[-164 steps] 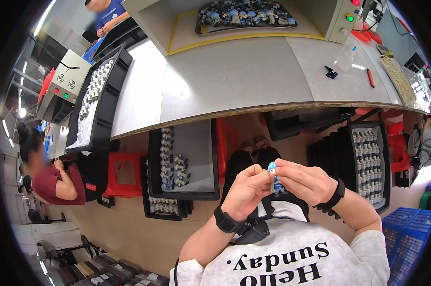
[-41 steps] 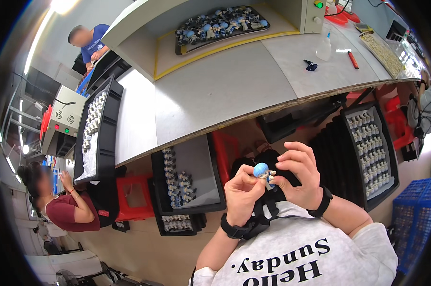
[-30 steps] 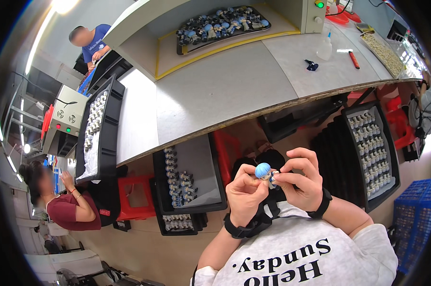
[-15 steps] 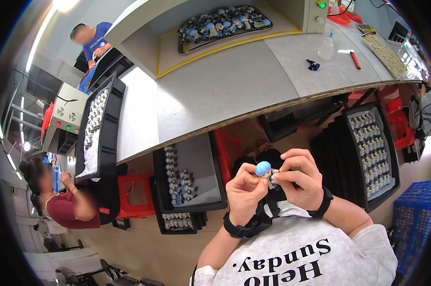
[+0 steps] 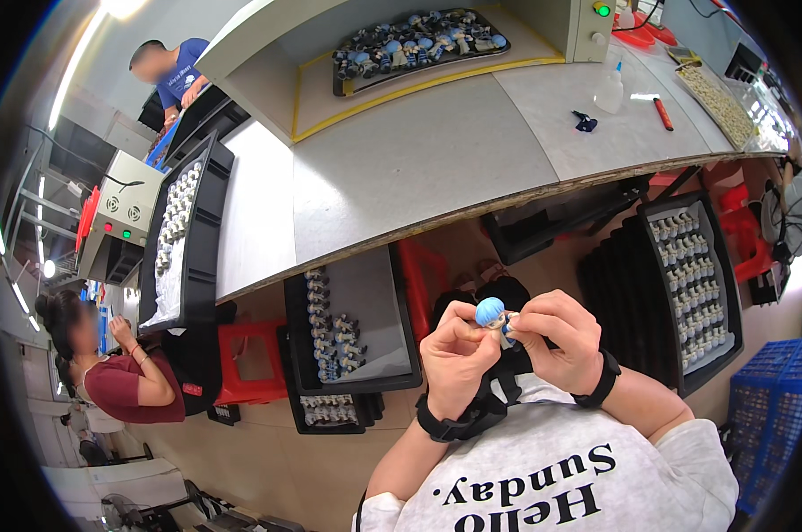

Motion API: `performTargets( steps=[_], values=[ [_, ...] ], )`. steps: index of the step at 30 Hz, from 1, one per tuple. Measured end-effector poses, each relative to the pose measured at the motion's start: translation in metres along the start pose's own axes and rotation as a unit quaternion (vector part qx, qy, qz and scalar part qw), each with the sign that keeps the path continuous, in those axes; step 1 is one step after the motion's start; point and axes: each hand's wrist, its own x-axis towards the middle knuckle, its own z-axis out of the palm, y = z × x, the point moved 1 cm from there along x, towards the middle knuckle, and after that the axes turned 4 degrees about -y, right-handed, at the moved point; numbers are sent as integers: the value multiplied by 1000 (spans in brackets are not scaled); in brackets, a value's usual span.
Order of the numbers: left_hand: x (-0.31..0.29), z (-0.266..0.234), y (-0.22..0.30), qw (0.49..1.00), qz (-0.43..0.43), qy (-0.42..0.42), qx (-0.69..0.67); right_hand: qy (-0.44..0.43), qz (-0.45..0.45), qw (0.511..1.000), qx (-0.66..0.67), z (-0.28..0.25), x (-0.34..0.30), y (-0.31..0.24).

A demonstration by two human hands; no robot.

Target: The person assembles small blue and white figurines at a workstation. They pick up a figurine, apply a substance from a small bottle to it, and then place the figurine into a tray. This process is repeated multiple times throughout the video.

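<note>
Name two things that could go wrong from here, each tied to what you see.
The held figure, pinched by the left hand and right hand in front of the table, could slip and drop past its edge. The heaped figures on the tray might scuff one another.

- Large black lettering (image 5: 552,479) in two lines, with a full stop, stands on the wearer's pale grey shirt (image 5: 587,439); it appears upside down in this view.
- Small white print (image 5: 179,76) stands on a co-worker's blue shirt (image 5: 192,55), too small to read.
- A small red label (image 5: 192,389) stands on dark cloth by the seated co-worker, its marks unreadable.
</note>
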Motion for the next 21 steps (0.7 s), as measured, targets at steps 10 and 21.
performTargets(
  steps=[10,21],
  values=[
    [1,1,0,1000,17,5,15,8,-1,1000,7,-2,3,-4],
    [3,2,1,999,31,6,19,12,-3,1000,9,-2,4,-3]
  ],
)
